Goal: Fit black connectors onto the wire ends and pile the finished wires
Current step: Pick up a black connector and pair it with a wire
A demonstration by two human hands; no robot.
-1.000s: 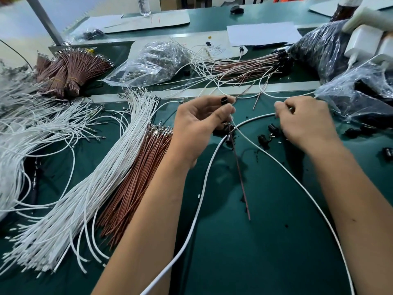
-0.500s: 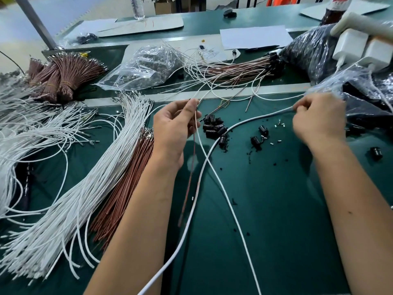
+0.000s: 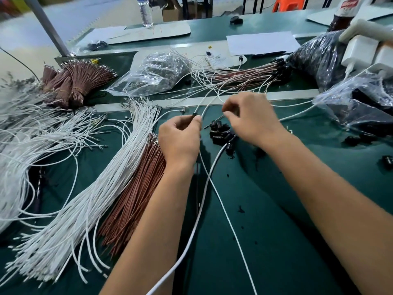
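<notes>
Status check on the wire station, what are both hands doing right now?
Left hand pinches a white wire near its black tip. Right hand blurred, fingers curled above loose black connectors. Nothing blocking.

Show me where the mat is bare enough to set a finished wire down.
Bare green mat lies near the front edge, between the forearms and right of the right forearm. Crowded: white wires and brown wires on the left, loose black connectors by the hands, plastic bags far right.

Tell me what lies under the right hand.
Loose black connectors lie heaped on the green mat, partly beneath the right hand. Any connectors farther under the palm are hidden.
</notes>
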